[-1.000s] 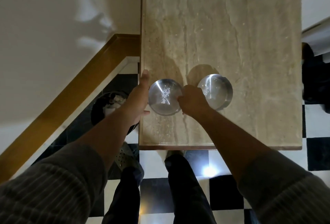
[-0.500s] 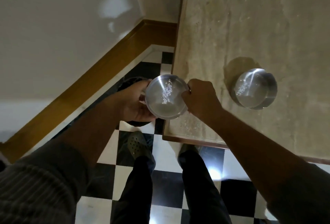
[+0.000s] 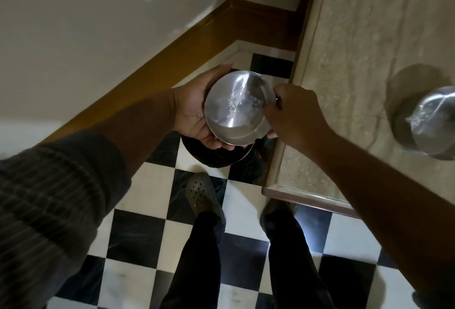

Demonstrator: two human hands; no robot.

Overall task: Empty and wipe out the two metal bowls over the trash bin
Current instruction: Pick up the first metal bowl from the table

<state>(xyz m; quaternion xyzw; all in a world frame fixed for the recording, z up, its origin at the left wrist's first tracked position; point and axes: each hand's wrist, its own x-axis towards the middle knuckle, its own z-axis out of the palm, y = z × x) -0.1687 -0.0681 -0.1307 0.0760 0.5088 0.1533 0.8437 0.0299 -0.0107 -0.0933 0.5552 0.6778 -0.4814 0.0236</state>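
Both hands hold one metal bowl (image 3: 236, 109) off the table's left edge, tilted a little, with white crumbs scattered inside. My left hand (image 3: 194, 109) cups its left side and underside. My right hand (image 3: 293, 114) pinches its right rim. Directly below it on the floor stands a dark round trash bin (image 3: 216, 157), mostly hidden by the bowl and my left hand. The second metal bowl (image 3: 433, 121) rests on the stone table at the right edge of the view, also holding some white crumbs.
The beige stone table (image 3: 344, 82) fills the right side, its wooden-trimmed corner (image 3: 270, 190) near my legs. A wall with a wooden skirting (image 3: 172, 52) runs diagonally on the left. My feet in perforated clogs (image 3: 200, 195) stand on the black-and-white checkered floor.
The bowl has travelled left, from the table's edge to above the trash bin, still held in both hands. My view swung left, so the second bowl sits at the right edge.
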